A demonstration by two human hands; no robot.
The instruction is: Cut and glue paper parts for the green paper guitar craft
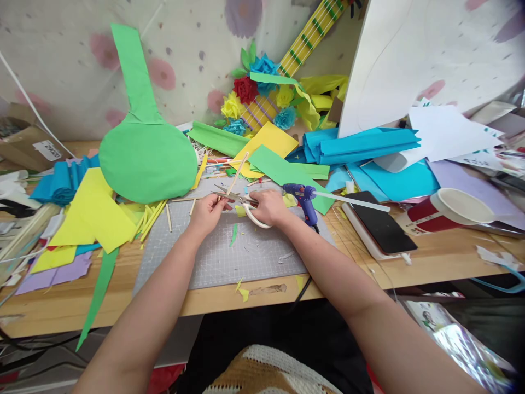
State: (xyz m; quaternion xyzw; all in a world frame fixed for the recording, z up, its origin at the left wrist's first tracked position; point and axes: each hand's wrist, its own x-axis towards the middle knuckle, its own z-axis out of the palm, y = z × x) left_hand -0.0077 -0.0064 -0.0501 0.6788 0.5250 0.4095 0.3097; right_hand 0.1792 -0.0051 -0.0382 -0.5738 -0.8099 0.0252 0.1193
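Over the grey cutting mat (197,273), my right hand (268,208) is closed on a pair of scissors (250,210) with white handles. The blades point left, towards my other hand, and lie across a thin wooden stick (238,172). That stick slants up from the fingers of my left hand (206,213), which pinch its lower end. Whether the blades touch the stick cannot be made out. A purple hot glue gun (302,197), with a long white glue stick in its back, lies just right of my right hand.
A green paper guitar shape (147,158) leans at the back left, with yellow paper (92,213) before it. Blue crepe paper (365,145) lies at the back right. A phone (377,221) and paper cup (445,210) stand to the right. A flower-decorated guitar (262,112) leans behind.
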